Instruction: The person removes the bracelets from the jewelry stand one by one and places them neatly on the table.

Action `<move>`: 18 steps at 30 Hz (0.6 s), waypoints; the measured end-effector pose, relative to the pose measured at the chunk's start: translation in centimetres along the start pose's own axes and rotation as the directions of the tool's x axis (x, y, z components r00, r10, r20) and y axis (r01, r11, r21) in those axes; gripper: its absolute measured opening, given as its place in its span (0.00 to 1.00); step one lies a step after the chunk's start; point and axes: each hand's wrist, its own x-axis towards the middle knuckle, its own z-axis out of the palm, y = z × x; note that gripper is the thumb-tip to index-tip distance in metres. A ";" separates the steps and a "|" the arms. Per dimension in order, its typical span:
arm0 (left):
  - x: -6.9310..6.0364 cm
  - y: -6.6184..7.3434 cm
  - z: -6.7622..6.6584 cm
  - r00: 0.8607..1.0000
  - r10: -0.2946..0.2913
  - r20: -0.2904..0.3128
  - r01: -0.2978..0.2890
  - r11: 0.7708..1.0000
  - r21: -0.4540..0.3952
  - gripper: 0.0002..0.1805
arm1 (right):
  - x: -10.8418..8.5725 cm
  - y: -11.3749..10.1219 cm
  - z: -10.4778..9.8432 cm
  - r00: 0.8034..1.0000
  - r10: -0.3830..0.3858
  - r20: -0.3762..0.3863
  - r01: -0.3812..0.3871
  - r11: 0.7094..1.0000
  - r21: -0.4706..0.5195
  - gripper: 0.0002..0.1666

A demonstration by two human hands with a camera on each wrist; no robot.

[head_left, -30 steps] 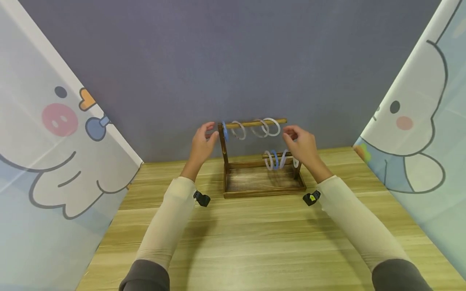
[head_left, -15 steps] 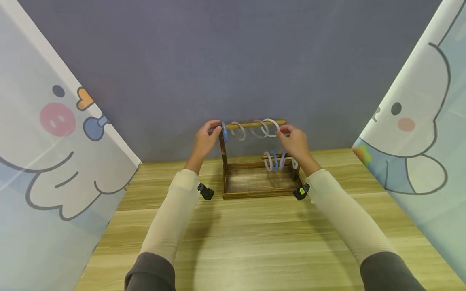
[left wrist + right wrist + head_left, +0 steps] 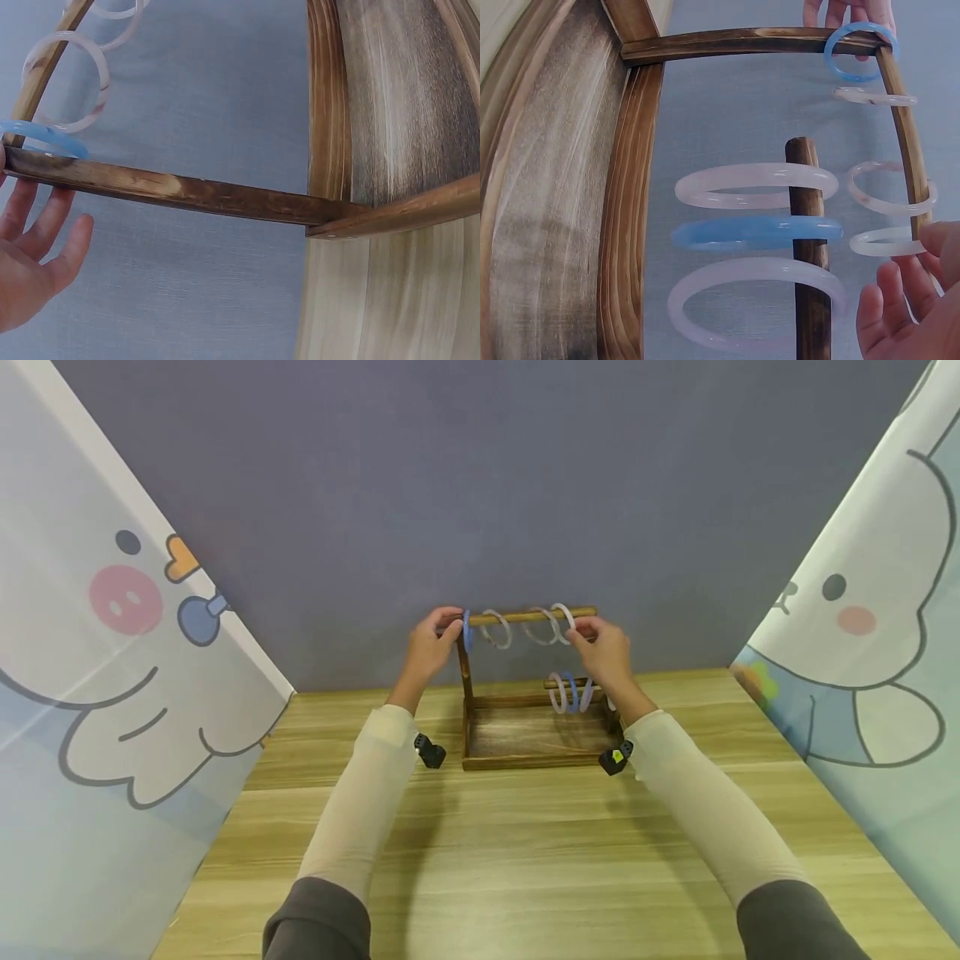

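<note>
A dark wooden bangle rack (image 3: pixel 540 763) stands on the table. My left hand (image 3: pixel 429 647) grips the top of its left post (image 3: pixel 172 187), thumb near the blue bangle (image 3: pixel 45 137) and other fingers behind the wood. At the right end of the upper rod (image 3: pixel 517 618), my right hand (image 3: pixel 606 652) pinches a white bangle (image 3: pixel 877 250) between thumb and fingers. Two pale marbled bangles, one nearer the left (image 3: pixel 874 97) and one nearer the right (image 3: pixel 881 205), hang between. The lower rod (image 3: pixel 804 154) carries a pale pink bangle (image 3: pixel 742 174), a blue bangle (image 3: pixel 750 231) and a lilac bangle (image 3: pixel 735 268).
The light wooden table (image 3: pixel 495 852) stretches in front of the rack. A grey wall (image 3: pixel 480 485) rises behind it. Printed cartoon panels flank the table on the left (image 3: pixel 97 693) and right (image 3: pixel 877 635). My right forearm partly hides the lower rod's right end.
Both hands have moved inward to the rack. The left now holds the post's top, and the right has taken the white bangle, which appears narrower, turned more edge-on.
</note>
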 end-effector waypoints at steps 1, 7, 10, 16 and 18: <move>0.0 -0.1 0.1 1.000 -0.003 0.000 0.003 1.000 -0.003 0.19 | 0.0 0.0 0.0 1.000 0.001 0.006 -0.001 1.000 0.004 0.16; 0.0 -0.2 0.3 1.000 -0.006 -0.005 0.006 0.999 -0.049 0.19 | 0.0 0.1 0.0 1.000 0.007 0.014 -0.007 0.999 0.040 0.16; 0.1 -0.3 0.3 1.000 -0.009 -0.007 0.009 0.998 -0.060 0.18 | 0.0 0.0 0.0 1.000 0.013 0.014 -0.014 0.999 0.049 0.16; 0.2 -0.6 0.0 1.000 -0.031 0.000 0.030 0.997 -0.071 0.18 | 0.0 -0.2 0.2 1.000 0.021 0.021 -0.022 0.999 0.044 0.15; 0.2 -0.7 0.0 1.000 -0.030 -0.003 0.030 0.997 -0.068 0.18 | 0.1 -0.3 0.3 1.000 0.018 0.020 -0.019 0.999 0.046 0.15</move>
